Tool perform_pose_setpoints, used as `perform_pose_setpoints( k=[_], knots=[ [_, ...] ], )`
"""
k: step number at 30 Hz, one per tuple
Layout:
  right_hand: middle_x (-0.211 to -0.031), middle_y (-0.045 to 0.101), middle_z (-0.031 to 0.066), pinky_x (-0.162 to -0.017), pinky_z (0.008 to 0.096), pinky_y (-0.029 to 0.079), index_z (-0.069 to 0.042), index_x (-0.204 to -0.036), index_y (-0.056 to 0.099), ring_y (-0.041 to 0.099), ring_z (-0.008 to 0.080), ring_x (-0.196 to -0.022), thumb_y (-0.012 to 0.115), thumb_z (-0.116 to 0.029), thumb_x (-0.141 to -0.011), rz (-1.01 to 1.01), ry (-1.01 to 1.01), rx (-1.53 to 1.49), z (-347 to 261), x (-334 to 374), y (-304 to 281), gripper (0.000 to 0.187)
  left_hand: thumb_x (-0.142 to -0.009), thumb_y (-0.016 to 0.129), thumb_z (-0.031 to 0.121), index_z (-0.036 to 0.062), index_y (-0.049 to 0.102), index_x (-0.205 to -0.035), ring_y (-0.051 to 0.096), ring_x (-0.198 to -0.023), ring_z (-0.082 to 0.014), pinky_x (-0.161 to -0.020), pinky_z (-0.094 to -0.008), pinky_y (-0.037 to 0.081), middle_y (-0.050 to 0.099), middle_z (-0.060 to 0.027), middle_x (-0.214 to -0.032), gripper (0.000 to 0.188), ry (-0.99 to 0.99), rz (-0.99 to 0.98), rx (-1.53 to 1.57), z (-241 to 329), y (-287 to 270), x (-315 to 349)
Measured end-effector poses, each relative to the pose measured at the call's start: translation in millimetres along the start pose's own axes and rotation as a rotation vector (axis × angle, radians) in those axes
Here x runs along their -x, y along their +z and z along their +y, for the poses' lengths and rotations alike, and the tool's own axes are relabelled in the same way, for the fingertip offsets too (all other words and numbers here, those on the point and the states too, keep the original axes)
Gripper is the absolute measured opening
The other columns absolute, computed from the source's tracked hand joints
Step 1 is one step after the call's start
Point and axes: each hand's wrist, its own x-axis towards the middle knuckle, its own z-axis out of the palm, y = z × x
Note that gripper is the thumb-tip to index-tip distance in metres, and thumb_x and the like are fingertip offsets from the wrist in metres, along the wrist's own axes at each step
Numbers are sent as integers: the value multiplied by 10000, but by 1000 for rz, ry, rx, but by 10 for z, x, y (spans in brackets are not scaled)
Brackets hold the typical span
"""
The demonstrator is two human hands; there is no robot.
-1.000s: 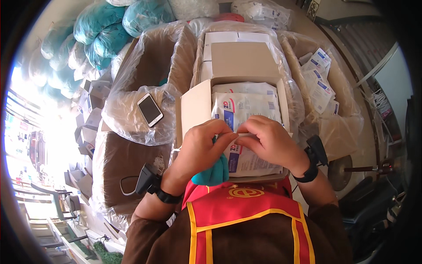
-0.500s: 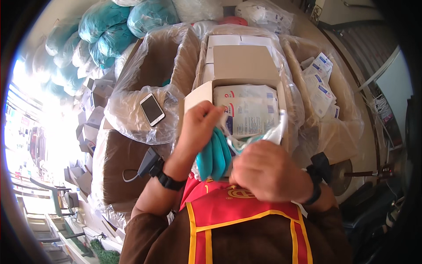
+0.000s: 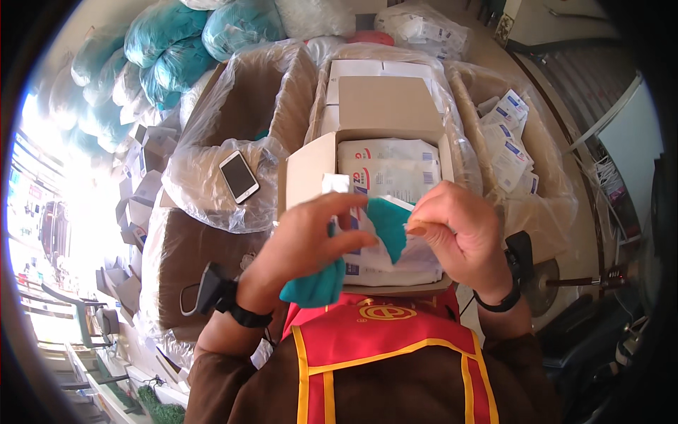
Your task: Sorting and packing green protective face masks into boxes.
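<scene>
My left hand is in front of my chest, its thumb and forefinger apart. A bundle of teal folded pieces hangs from beneath its palm, apparently held by the other fingers, which are hidden. My right hand pinches the edge of a torn white packet. Another teal piece shows in the packet's opening, between my two hands. Under both hands stands an open cardboard box, filled with flat white printed packets in a row.
A lined carton stands at left, with a phone on its plastic. Another lined carton at right holds loose white packets. White boxes lie behind the open box. Teal-filled bags are heaped far left.
My left hand has moved down and its thumb and forefinger have spread. My right hand has risen and turned, now pinching the packet's edge. The teal bundle has shifted lower left.
</scene>
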Motion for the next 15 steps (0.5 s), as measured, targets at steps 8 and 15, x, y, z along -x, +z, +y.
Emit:
perform_pose_setpoints(
  k=[8,15],
  knots=[
    [-720,565,82,-581,304,451,-25,-821,601,583,213,-644,688,1,-817,-163,160,-108,30,40,-22,90,-847,707,135,9,661,-858,528,-689,-50,-601,-224,432,597,9,-729,135,-170,17,512,-230,46,24],
    [-648,535,57,-567,262,432,-8,-776,559,553,119,-622,665,-32,-842,-182,540,43,384,157,-380,127,-843,644,67,5,637,-986,557,-707,-67,-664,-212,448,624,4,-812,155,-248,517,792,-476,-781,295]
  ],
)
